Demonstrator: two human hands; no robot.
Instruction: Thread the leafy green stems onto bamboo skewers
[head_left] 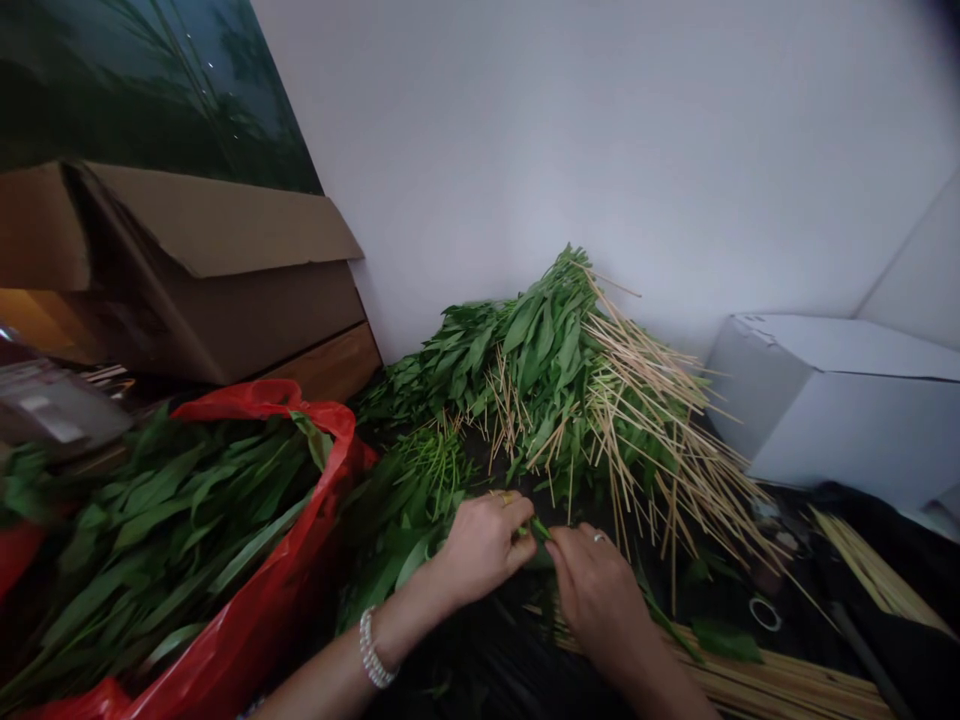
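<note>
My left hand (484,545) and my right hand (596,590) meet low in the middle, both closed in a pinch on a small folded green leaf (540,528). A pearl bracelet (371,650) circles my left wrist, and each hand wears a ring. Just behind the hands rises a heap of skewered leaves (555,370), with thin bamboo sticks (660,430) fanning out to the right. Loose green leaves (409,500) lie left of my left hand.
A red plastic bag (300,560) full of long green leaves sits at the left. Cardboard boxes (195,270) stand behind it. A white box (832,400) is at the right by the wall. Bundles of bare bamboo skewers (780,685) lie on black sheeting at the lower right.
</note>
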